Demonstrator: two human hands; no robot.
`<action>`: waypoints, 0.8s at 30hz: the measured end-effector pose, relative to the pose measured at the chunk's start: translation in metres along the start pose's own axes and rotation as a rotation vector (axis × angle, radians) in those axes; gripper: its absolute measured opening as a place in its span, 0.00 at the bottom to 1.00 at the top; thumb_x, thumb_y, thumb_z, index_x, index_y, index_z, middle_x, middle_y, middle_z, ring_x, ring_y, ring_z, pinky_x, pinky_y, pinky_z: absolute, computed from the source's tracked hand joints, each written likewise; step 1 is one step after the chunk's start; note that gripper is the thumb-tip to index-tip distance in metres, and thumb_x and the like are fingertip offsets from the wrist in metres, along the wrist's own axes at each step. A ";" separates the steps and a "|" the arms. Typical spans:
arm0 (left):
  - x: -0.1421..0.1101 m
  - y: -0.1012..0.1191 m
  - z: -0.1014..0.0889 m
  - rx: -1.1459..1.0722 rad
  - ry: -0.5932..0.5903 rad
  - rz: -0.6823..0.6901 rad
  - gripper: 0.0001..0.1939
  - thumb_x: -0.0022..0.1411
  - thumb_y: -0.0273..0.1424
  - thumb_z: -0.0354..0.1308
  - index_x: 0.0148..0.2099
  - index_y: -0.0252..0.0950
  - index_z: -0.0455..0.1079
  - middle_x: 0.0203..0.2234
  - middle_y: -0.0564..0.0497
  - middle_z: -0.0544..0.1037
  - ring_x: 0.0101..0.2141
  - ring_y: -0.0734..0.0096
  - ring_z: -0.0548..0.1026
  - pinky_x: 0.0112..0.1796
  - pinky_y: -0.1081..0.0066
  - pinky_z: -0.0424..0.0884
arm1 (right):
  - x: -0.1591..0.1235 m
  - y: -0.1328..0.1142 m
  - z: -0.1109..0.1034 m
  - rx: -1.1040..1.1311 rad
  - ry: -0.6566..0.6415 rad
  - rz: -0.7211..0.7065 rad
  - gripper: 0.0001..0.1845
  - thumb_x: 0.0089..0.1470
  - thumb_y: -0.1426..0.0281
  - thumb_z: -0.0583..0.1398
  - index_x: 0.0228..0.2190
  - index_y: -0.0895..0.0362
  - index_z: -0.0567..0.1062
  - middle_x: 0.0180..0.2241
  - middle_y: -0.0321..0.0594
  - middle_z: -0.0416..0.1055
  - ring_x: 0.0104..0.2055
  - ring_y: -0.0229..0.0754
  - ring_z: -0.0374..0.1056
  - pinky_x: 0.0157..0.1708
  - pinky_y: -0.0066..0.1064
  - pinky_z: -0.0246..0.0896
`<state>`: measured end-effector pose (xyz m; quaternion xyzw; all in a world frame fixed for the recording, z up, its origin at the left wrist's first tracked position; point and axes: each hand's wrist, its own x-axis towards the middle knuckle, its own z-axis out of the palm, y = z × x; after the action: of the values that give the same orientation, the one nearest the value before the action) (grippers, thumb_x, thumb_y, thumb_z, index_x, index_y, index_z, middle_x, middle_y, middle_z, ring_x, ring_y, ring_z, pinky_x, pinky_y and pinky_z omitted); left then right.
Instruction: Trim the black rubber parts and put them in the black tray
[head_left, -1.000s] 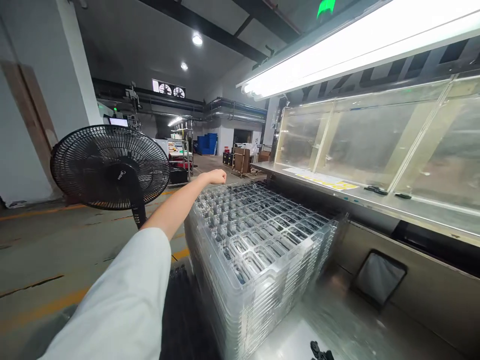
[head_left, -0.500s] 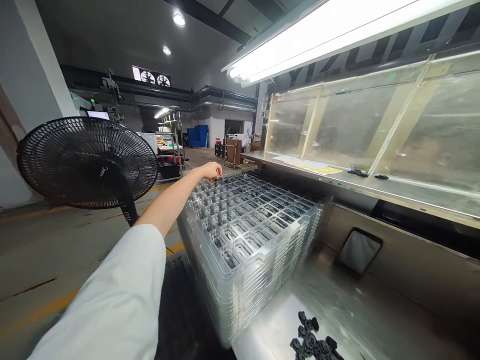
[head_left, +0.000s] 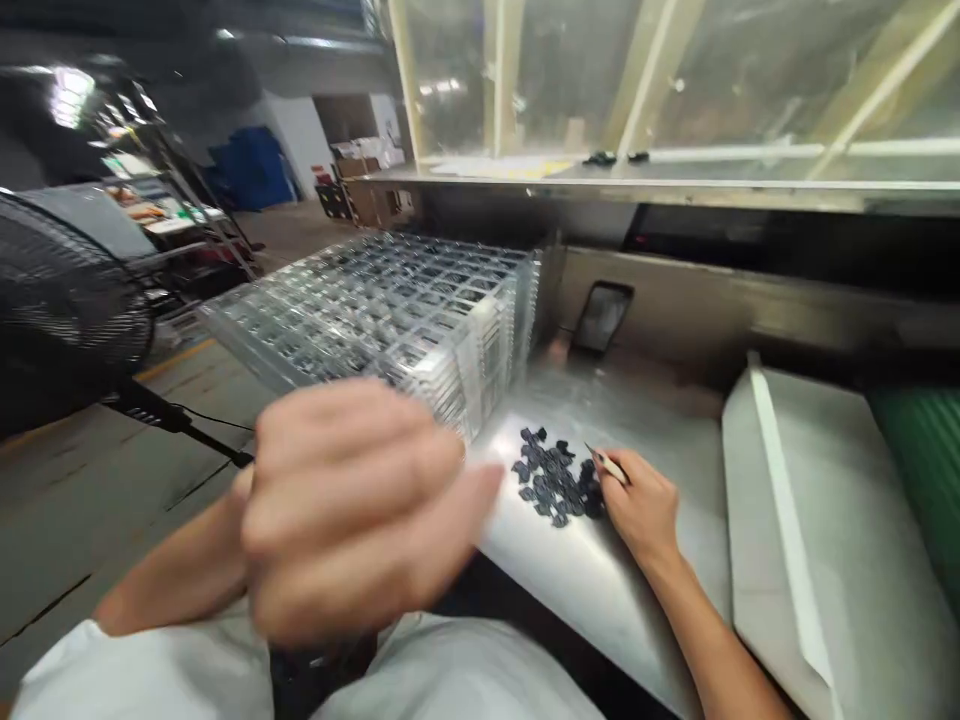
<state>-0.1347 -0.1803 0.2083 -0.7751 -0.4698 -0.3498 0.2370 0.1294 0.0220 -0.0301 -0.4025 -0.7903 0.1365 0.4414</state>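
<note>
Against the last view I had, the left hand (head_left: 352,510) has come back from its reach over the trays and now sits right up against the lens, its fingers (head_left: 360,440) curled closed and too blurred for me to tell whether they hold anything. The view has also tipped down, bringing the right hand (head_left: 641,500) into frame, its fingers pinching a slim pale stick (head_left: 611,467) with a dark pointed tip. A loose heap of small black moulded parts (head_left: 555,478) lies just beside those fingers, on the side toward the left hand, with the stick's tip at its edge. Under the heap and the right hand runs a stainless steel table (head_left: 600,610). Past the fingertips, a metal wall holds a small dark-framed opening (head_left: 600,317), and above that a metal shelf (head_left: 600,178) runs in front of glass panels. To the right of the right hand is a pale sloped panel (head_left: 825,560), with a ridged green surface (head_left: 919,470) beyond it. Well left of both hands stand a black fan (head_left: 60,310) and a wire rack (head_left: 169,200), with blue crates (head_left: 251,170) further off. Between the hands, a stack of clear plastic trays (head_left: 390,320) stands with one corner near the heap. Each tray is moulded into a grid of small cells, and I cannot tell whether those cells hold anything.
</note>
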 end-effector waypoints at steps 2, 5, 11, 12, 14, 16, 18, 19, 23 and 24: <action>-0.021 0.035 0.036 -0.132 -0.036 0.109 0.12 0.66 0.33 0.61 0.51 0.49 0.75 0.31 0.52 0.80 0.29 0.66 0.78 0.30 0.64 0.77 | -0.002 -0.002 0.001 0.020 0.013 0.021 0.14 0.59 0.64 0.55 0.32 0.54 0.80 0.30 0.42 0.79 0.31 0.45 0.73 0.32 0.32 0.61; -0.044 0.051 0.110 -0.224 -0.111 0.103 0.12 0.66 0.27 0.59 0.51 0.40 0.74 0.31 0.51 0.80 0.29 0.69 0.78 0.31 0.68 0.75 | -0.003 -0.002 -0.001 0.040 0.037 0.091 0.14 0.60 0.64 0.55 0.34 0.54 0.80 0.32 0.42 0.79 0.32 0.45 0.72 0.34 0.32 0.61; -0.046 0.023 0.222 -0.074 -0.577 -0.317 0.13 0.75 0.33 0.50 0.53 0.39 0.73 0.45 0.46 0.79 0.44 0.65 0.78 0.39 0.68 0.72 | -0.001 -0.004 -0.007 0.099 0.064 0.224 0.15 0.63 0.61 0.55 0.37 0.54 0.79 0.31 0.41 0.78 0.31 0.45 0.70 0.33 0.32 0.58; -0.043 0.020 0.231 -0.041 -0.643 -0.346 0.12 0.75 0.34 0.50 0.53 0.39 0.73 0.46 0.47 0.78 0.46 0.64 0.77 0.39 0.68 0.71 | -0.001 -0.005 -0.007 0.110 0.056 0.225 0.15 0.63 0.61 0.55 0.37 0.54 0.79 0.31 0.41 0.78 0.31 0.45 0.70 0.33 0.32 0.58; -0.035 0.017 0.244 0.015 -0.734 -0.369 0.12 0.74 0.35 0.52 0.54 0.39 0.72 0.47 0.46 0.77 0.48 0.61 0.75 0.40 0.67 0.71 | -0.001 -0.006 -0.007 0.131 0.039 0.215 0.14 0.62 0.62 0.55 0.36 0.54 0.79 0.31 0.40 0.78 0.31 0.44 0.69 0.33 0.32 0.57; -0.026 0.017 0.255 0.048 -0.797 -0.363 0.13 0.73 0.38 0.55 0.53 0.38 0.72 0.47 0.44 0.76 0.49 0.58 0.75 0.39 0.66 0.71 | -0.002 -0.007 -0.007 0.148 0.029 0.214 0.13 0.62 0.64 0.55 0.36 0.54 0.78 0.31 0.39 0.77 0.31 0.43 0.68 0.33 0.32 0.57; -0.019 0.019 0.263 0.053 -0.850 -0.354 0.15 0.72 0.40 0.55 0.52 0.36 0.72 0.46 0.42 0.76 0.48 0.55 0.75 0.39 0.65 0.71 | -0.002 -0.006 -0.007 0.158 0.022 0.229 0.12 0.61 0.66 0.55 0.35 0.54 0.78 0.29 0.37 0.75 0.29 0.42 0.67 0.32 0.31 0.56; -0.016 0.020 0.267 0.048 -0.877 -0.349 0.16 0.73 0.41 0.54 0.52 0.36 0.72 0.45 0.42 0.76 0.47 0.55 0.76 0.39 0.65 0.71 | -0.002 -0.006 -0.007 0.162 0.018 0.238 0.11 0.61 0.66 0.55 0.35 0.54 0.78 0.28 0.36 0.75 0.29 0.42 0.66 0.32 0.31 0.56; -0.012 0.021 0.276 0.016 -0.937 -0.328 0.13 0.74 0.35 0.50 0.52 0.36 0.72 0.44 0.42 0.77 0.43 0.56 0.78 0.38 0.65 0.70 | -0.002 -0.004 -0.006 0.157 0.016 0.242 0.11 0.62 0.65 0.56 0.34 0.54 0.78 0.29 0.37 0.75 0.29 0.42 0.67 0.32 0.31 0.56; -0.012 0.020 0.278 0.013 -0.935 -0.330 0.13 0.74 0.33 0.49 0.52 0.35 0.72 0.44 0.42 0.77 0.42 0.57 0.78 0.38 0.65 0.69 | -0.002 -0.004 -0.006 0.155 0.011 0.241 0.11 0.62 0.65 0.56 0.34 0.54 0.78 0.29 0.37 0.76 0.30 0.42 0.67 0.32 0.31 0.57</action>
<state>-0.0317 -0.0030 0.0195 -0.7630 -0.6443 0.0053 -0.0528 0.1331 0.0171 -0.0260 -0.4599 -0.7209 0.2469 0.4560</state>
